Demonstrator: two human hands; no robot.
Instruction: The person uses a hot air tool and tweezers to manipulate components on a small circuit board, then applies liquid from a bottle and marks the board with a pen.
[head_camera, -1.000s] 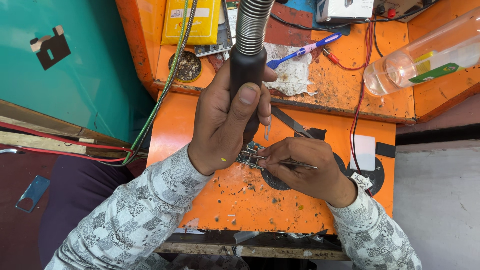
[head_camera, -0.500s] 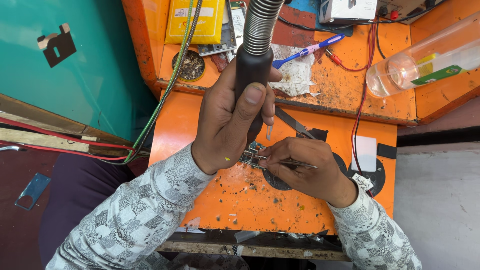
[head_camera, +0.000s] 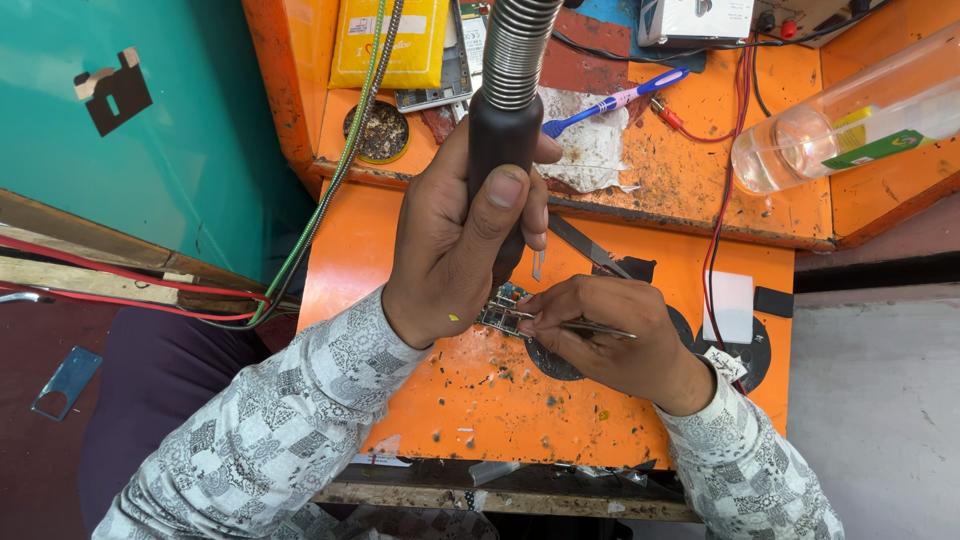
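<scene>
- Circuit board (head_camera: 500, 309): small, flat, greenish with metal parts, lying on the orange bench top (head_camera: 470, 400); mostly hidden between the two hands, so its long axis cannot be told.
- Bench top: painted orange, flat, scuffed and speckled with dark debris, with black round patches (head_camera: 745, 352) at 3 o'clock from the board.
- Right hand (head_camera: 610, 335): knuckles up, resting on the bench just at 3 o'clock of the board; fingers pinched closed on thin metal tweezers (head_camera: 590, 326).
- Tweezers: slim, shiny, long axis running 3 to 9 o'clock, tips pointing at the board at 9 o'clock.
- Left hand (head_camera: 450, 245): wrist bent, fist wrapped tight round the black handle (head_camera: 500, 165), thumb laid flat along its front face.
- Handle: smooth, cylindrical, dark; long axis 12 to 6 o'clock, lower end aimed down at the board; nozzle hidden by the hand.
- Hose (head_camera: 515, 50): ribbed, silvery metal coil rising from the handle toward 12 o'clock.
- Sleeves (head_camera: 270, 440): grey-and-white patterned fabric, entering from 7 and 5 o'clock.
- White cloth (head_camera: 590, 150): crumpled, stained, on the raised shelf beyond the handle.
- Brush (head_camera: 615, 100): blue and pink plastic, lying across the cloth.
- Clear bottle (head_camera: 850, 120): plastic, lying on its side at 2 o'clock.
- Yellow packet (head_camera: 385, 40): flat, at 11 o'clock.
</scene>
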